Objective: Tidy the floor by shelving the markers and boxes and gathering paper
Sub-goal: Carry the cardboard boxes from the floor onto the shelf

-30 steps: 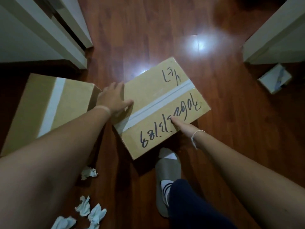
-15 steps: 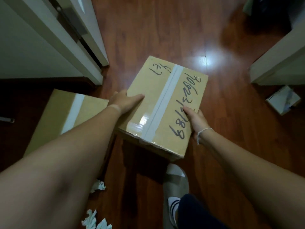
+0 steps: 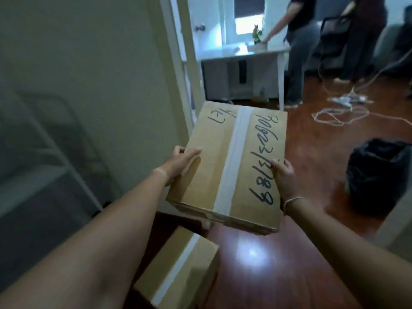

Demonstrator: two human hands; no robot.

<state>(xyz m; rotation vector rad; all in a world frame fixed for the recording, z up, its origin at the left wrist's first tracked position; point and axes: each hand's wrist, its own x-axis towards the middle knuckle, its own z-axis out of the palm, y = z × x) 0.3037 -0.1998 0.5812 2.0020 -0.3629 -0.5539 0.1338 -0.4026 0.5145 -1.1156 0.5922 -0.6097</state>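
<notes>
A taped cardboard box (image 3: 211, 166) with dark handwriting on its lid is held in the air at about waist height. My left hand (image 3: 179, 162) grips its left side, thumb on top. My right hand (image 3: 284, 175) grips its right side, a thin band on the wrist. A second taped cardboard box (image 3: 180, 270) lies on the wooden floor below, close to the wall. No markers or paper are in view.
A pale wall (image 3: 89, 85) and a grey metal rack (image 3: 44, 152) stand at the left. A black bin bag (image 3: 376, 172) sits on the floor at right. White cables (image 3: 338, 110) lie ahead. Two people (image 3: 298, 41) stand by a white desk (image 3: 243, 56).
Both hands have lifted the handwritten box off the floor to waist height. My view has swung up from the floor to the doorway and the room beyond.
</notes>
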